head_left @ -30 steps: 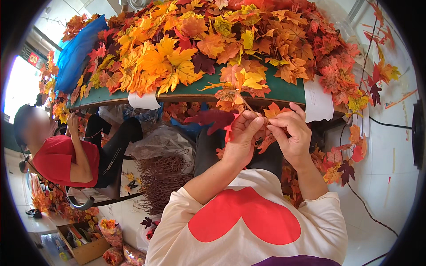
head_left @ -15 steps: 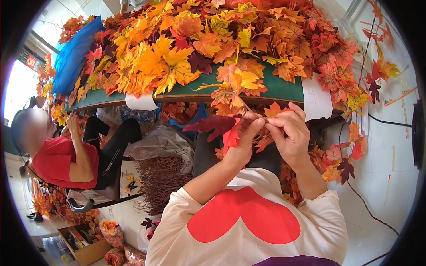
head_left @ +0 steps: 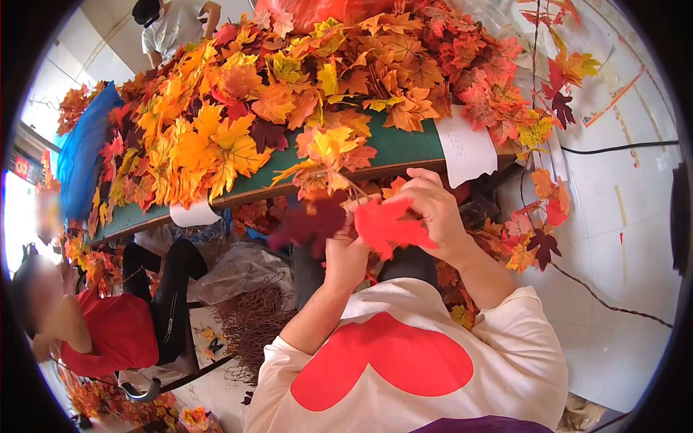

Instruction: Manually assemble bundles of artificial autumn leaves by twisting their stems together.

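My left hand (head_left: 345, 257) is closed on the stem of an artificial maple-leaf garland, just below the green table's edge. A brown stem (head_left: 354, 186) runs from the hands up to yellow and orange leaves (head_left: 328, 146) on the table edge. A dark maroon leaf (head_left: 309, 225), blurred, sticks out left of my left hand. A bright red leaf (head_left: 390, 226) lies in front of both hands and covers some fingertips. My right hand (head_left: 440, 220) is beside it with fingers bent inward; their tips and what they pinch are hidden.
Heaped artificial leaves (head_left: 289, 94) cover most of the green table (head_left: 401, 144). A white paper sheet (head_left: 465, 148) hangs over its edge. At left sits a person in a red shirt (head_left: 115, 328), beside bundled brown stems (head_left: 253, 321). Another person (head_left: 173, 29) is behind the table. A cable (head_left: 613, 307) crosses the floor.
The view has shifted, so the table sits further left and tilted. The red leaf has swung up in front of my hands. The seated person's arm has risen toward the head.
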Available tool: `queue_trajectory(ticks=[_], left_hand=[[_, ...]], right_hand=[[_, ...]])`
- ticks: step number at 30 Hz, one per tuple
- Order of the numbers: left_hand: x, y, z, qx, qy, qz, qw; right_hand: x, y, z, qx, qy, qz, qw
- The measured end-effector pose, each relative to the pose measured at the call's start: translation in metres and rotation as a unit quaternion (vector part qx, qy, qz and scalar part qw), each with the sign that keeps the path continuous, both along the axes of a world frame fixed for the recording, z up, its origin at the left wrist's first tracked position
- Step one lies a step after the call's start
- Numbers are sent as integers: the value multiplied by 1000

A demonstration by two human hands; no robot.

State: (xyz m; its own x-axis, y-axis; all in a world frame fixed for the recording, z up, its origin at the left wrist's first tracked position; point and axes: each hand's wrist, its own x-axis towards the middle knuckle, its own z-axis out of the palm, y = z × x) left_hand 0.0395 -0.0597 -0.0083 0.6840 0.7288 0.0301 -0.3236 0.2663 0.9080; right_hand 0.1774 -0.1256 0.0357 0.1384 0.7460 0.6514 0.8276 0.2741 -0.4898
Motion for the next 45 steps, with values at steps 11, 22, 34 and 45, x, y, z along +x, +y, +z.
queue_trajectory(ticks=[11,22,34,45], left_hand=[[-4,4,-2,87,67,-26,994],[-7,9,9,-149,-94,-65,982],[-25,10,26,-251,-166,-43,953],[-45,6,38,-236,-179,-22,955]], right_hand=[[7,1,12,-57,-35,55,996],[28,32,23,-274,524,254,765],[13,36,49,-255,662,318,629],[2,54,66,-244,642,423,592]])
